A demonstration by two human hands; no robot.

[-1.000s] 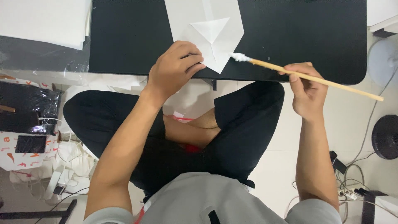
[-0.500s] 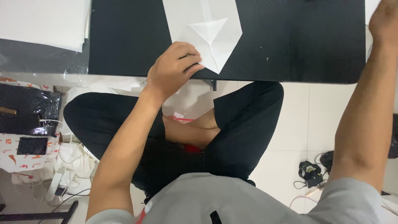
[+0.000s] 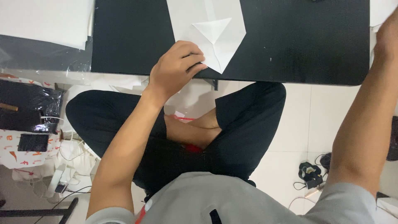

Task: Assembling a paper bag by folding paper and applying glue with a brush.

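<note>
Paper (image 3: 211, 31), white and folded to a downward point, lies on the near edge of the black table (image 3: 311, 45), its tip reaching almost to the table's rim. The left hand (image 3: 176, 70) rests on the sheet's near left side, fingers (image 3: 192, 54) curled and pressing down beside the point, pinning it flat rather than gripping it. What has changed concerns the other side: a second ago the right hand held a long thin wooden stick with a white tip against the paper's point; half a second ago that hand had already swung away to the far right, and now the right hand (image 3: 387, 33) sits at the far right edge of the view, mostly cut off by the frame, with only the wrist and forearm plain. Whether it is clenched, open or carrying the stick cannot be told, and the stick itself is out of sight. The paper has not shifted across these moments and the left hand keeps the same place on it. Judging by this, the dabbing at the tip is finished or paused, and the fold is being held while the right hand deals with something off to the side. Below the table the person sits cross-legged in dark trousers (image 3: 248, 120) on the pale tiled floor (image 3: 306, 124), with cables (image 3: 311, 174) lying near right.
</note>
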